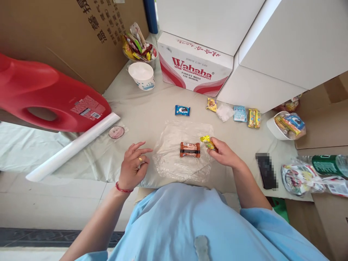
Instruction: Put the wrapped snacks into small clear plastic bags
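My right hand (221, 152) pinches a small yellow snack packet (207, 141) between thumb and fingers, above the right edge of a clear plastic sheet (170, 163). On that crinkled sheet lies a brown snack packet (190, 149), just left of the yellow one. My left hand (135, 163) is held left of the sheet, fingers stretched and apart, with nothing in it. Beyond the sheet rests a blue cookie packet (182, 110).
A plastic film roll (73, 146) and red jug (54, 94) stand left. Behind are a paper cup (143, 76), a bowl of snacks (153, 62) and a Wahaha carton (194, 67). Rightward lie yellow packets (253, 118), a white tub (277, 128) and a phone (266, 171).
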The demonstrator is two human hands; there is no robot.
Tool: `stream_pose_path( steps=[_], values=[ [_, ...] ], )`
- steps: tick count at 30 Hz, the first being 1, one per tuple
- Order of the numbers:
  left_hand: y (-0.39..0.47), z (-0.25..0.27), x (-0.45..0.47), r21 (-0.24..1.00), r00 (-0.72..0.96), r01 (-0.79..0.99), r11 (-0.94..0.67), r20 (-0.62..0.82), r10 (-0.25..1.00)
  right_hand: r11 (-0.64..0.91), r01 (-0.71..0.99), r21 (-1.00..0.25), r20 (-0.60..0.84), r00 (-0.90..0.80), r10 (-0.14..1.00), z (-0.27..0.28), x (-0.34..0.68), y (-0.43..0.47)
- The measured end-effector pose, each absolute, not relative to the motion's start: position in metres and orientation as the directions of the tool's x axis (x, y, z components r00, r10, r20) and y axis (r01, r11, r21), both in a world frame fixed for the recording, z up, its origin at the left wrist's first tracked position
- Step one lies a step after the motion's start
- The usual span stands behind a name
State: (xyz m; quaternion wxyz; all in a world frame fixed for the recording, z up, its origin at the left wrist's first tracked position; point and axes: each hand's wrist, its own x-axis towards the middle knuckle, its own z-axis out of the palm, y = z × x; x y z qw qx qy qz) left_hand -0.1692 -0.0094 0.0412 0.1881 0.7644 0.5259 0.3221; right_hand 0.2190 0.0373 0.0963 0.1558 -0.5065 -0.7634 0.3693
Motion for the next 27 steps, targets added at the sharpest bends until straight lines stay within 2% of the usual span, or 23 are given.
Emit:
stream_pose_path(
  steps=[3,6,10,13,16,19,21,24,27],
  values=[
    [0.002,0.051,-0.149,0.575,0.294,0.687,-0.445,0.34,0.893,0.318,0.71,-0.628,-0.107,-0.484,0.868,0.084,0.182,0.037],
    [0.028,0.055,-0.122,0.518,0.457,0.683,-0.515,0.246,0.855,0.337,0.794,-0.506,-0.202,-0.489,0.849,0.072,0.157,0.029],
    [0.078,0.048,-0.082,0.475,0.589,0.66,-0.582,0.153,0.793,0.298,0.88,-0.369,-0.282,-0.412,0.867,0.064,0.152,0.017],
    [0.109,0.034,-0.058,0.443,0.729,0.585,-0.679,0.08,0.68,0.278,0.879,-0.386,-0.264,-0.394,0.88,0.065,0.168,0.009],
    [0.121,0.016,-0.048,0.431,0.765,0.583,-0.689,-0.005,0.644,0.239,0.834,-0.497,-0.174,-0.366,0.914,0.069,0.194,-0.004],
    [0.108,0.0,-0.053,0.439,0.637,0.695,-0.57,-0.007,0.771,0.21,0.725,-0.656,-0.06,-0.326,0.943,0.073,0.22,-0.024],
    [0.089,-0.006,-0.06,0.448,0.485,0.775,-0.445,0.027,0.874,0.203,0.636,-0.745,-0.048,-0.355,0.934,0.075,0.231,-0.038],
    [0.056,-0.009,-0.065,0.478,0.249,0.843,-0.247,0.059,0.967,0.186,0.569,-0.801,-0.144,-0.486,0.862,0.074,0.233,-0.051],
    [0.03,-0.007,-0.07,0.553,0.062,0.828,-0.097,0.083,0.995,0.156,0.645,-0.748,-0.302,-0.54,0.785,0.07,0.229,-0.049]
  ],
)
